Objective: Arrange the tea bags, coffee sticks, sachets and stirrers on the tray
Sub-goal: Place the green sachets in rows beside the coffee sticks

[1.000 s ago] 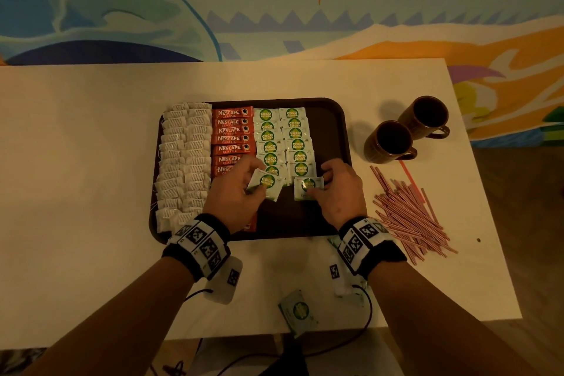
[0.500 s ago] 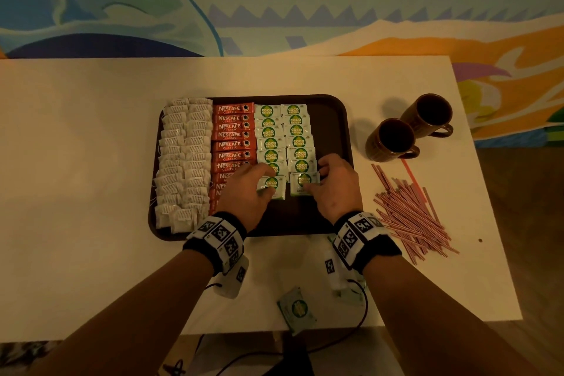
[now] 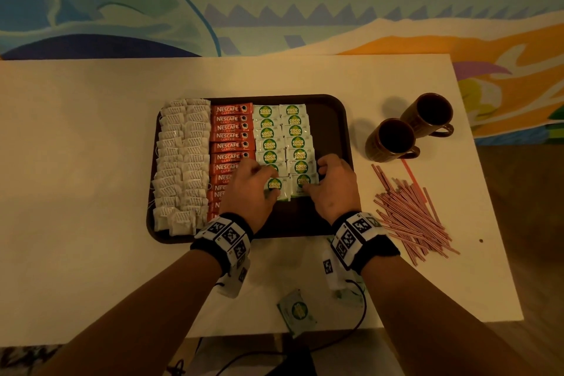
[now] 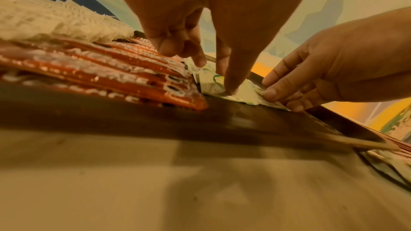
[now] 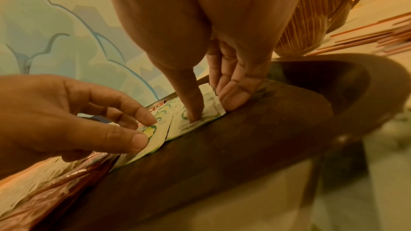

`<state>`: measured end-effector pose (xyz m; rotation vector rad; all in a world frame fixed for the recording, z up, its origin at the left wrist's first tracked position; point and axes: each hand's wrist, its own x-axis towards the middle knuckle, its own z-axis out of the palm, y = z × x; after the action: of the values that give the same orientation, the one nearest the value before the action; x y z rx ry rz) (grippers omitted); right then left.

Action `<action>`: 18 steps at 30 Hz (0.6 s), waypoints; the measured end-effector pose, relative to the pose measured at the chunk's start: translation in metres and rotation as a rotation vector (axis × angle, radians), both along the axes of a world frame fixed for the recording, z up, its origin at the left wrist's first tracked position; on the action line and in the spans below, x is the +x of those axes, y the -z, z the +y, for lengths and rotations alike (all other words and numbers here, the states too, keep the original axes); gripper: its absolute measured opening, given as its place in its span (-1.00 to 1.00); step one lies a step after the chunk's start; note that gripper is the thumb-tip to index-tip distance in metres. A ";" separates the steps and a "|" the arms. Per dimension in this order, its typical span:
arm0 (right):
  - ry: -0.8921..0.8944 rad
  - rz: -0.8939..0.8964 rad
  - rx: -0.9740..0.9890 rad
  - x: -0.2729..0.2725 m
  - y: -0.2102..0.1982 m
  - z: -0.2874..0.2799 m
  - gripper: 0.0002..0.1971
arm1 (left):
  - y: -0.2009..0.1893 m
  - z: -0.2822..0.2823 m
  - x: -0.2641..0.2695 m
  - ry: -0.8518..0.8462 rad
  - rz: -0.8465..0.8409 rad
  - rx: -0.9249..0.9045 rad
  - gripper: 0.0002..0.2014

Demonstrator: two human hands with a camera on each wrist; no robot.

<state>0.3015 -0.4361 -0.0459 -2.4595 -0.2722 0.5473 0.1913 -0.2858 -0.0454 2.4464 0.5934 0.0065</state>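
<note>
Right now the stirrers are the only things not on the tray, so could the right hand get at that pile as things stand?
Probably yes: the stirrers lie loose on the table beside the right hand, with nothing between, though it is pressing a Coco Natura sachet.

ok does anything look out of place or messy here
Yes. One green sachet lies alone at the table's near edge, off the tray. The stirrers lie loosely heaped on the table right of the tray.

Both hands (image 3: 293, 189) lie side by side, fingertips pressing down.
</note>
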 end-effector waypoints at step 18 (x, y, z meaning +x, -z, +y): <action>-0.004 -0.004 -0.010 -0.005 0.000 0.001 -0.48 | 0.003 0.004 -0.004 -0.041 0.028 -0.011 -0.68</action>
<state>0.2969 -0.4354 -0.0462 -2.4705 -0.2770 0.5469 0.1873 -0.2821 -0.0484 2.4273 0.6541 -0.0146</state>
